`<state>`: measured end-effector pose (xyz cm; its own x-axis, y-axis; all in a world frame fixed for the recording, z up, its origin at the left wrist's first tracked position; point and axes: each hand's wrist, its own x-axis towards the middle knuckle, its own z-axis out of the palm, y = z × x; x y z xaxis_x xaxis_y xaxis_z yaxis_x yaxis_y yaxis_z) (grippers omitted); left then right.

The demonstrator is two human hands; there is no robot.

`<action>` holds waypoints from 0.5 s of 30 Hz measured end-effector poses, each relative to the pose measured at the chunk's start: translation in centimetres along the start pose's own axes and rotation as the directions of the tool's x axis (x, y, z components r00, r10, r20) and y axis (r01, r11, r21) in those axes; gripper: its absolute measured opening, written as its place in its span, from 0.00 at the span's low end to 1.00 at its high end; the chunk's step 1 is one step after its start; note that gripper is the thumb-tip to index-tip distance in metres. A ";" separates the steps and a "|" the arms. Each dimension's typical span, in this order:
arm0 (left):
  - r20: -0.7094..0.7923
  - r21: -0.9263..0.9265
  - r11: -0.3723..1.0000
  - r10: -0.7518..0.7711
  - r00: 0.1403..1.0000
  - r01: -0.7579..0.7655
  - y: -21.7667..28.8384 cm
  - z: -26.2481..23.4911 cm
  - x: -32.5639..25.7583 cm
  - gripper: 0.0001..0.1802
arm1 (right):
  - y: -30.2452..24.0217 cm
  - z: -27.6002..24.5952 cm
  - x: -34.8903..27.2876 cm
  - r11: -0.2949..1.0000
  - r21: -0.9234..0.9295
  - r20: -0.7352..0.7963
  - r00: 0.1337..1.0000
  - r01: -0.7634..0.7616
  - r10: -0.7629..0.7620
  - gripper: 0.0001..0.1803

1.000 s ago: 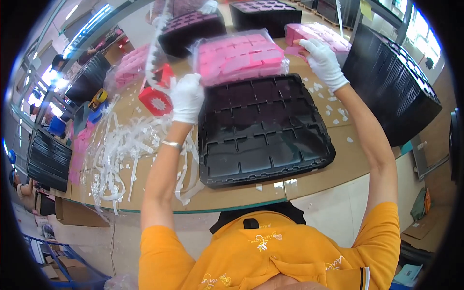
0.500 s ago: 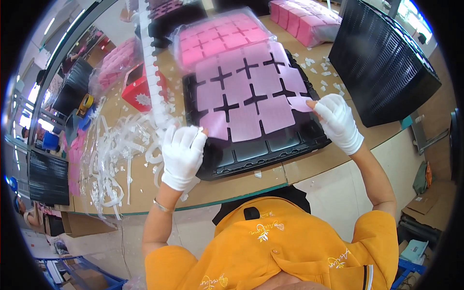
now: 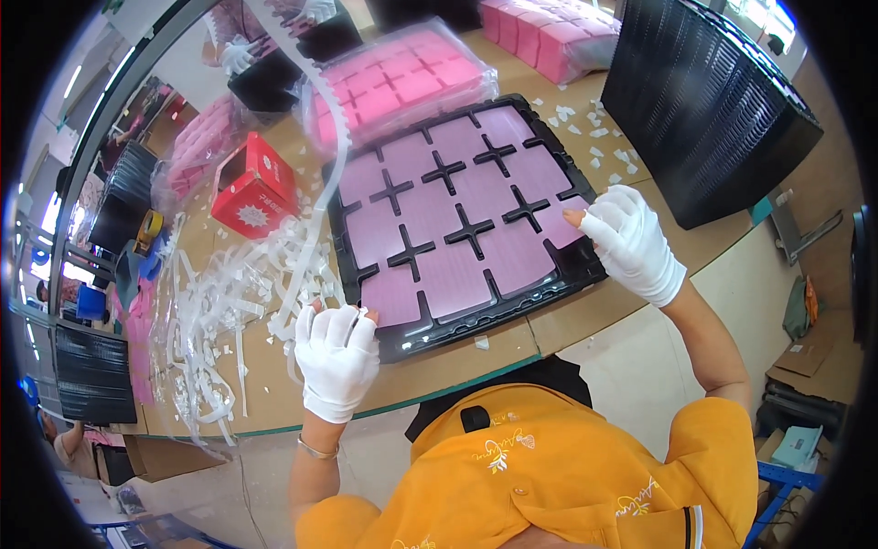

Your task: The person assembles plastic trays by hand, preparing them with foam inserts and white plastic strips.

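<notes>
A thin pink sheet with cross-shaped cut-outs (image 3: pixel 430 240) lies flat in a black plastic tray (image 3: pixel 512 311), whose raised black crosses stand up through the openings. At the near left corner of the tray, my left hand (image 3: pixel 337 363) is closed, its fingertips at the sheet's corner. My right hand (image 3: pixel 634 244) is closed too, with the thumb at the sheet's near right edge by the tray rim. Both hands wear white gloves with some bare fingertips. The folded fingers partly hide how each grips the corner.
Behind the tray lies a plastic-wrapped stack of pink sheets (image 3: pixel 402 78). Tall black stacked trays (image 3: pixel 709 110) stand at right. A red box (image 3: pixel 254 188) and a heap of white strips and scraps (image 3: pixel 224 316) are at left. Another person's gloved hand (image 3: pixel 240 57) shows across the table.
The pink sheet has come down flat into the tray, and the black crosses now stand through it. Both hands moved down with it. A co-worker's hands and a hanging white strip shifted at the back.
</notes>
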<state>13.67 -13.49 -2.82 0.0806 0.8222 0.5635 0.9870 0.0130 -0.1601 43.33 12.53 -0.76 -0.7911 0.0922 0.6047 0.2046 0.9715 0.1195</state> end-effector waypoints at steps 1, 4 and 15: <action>0.004 -0.002 1.000 -0.008 1.000 0.008 -0.1 0.3 0.0 0.12 | 0.2 0.2 0.0 1.000 0.005 0.009 1.000 -0.007 0.007 0.22; 0.045 -0.039 0.999 -0.005 0.999 0.006 0.0 0.1 0.2 0.10 | 0.2 0.4 -0.7 1.000 0.015 0.044 0.999 0.005 -0.006 0.23; 0.127 -0.275 0.961 0.069 0.990 -0.032 -1.7 -2.6 0.3 0.35 | 1.6 -3.0 -3.0 0.994 -0.047 0.195 0.975 -0.102 0.109 0.13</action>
<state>12.40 -14.75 -0.26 0.1305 0.8865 0.4439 0.9840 -0.1706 0.0514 47.76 13.12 -0.02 -0.8609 0.2385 0.4493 0.3111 0.9457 0.0940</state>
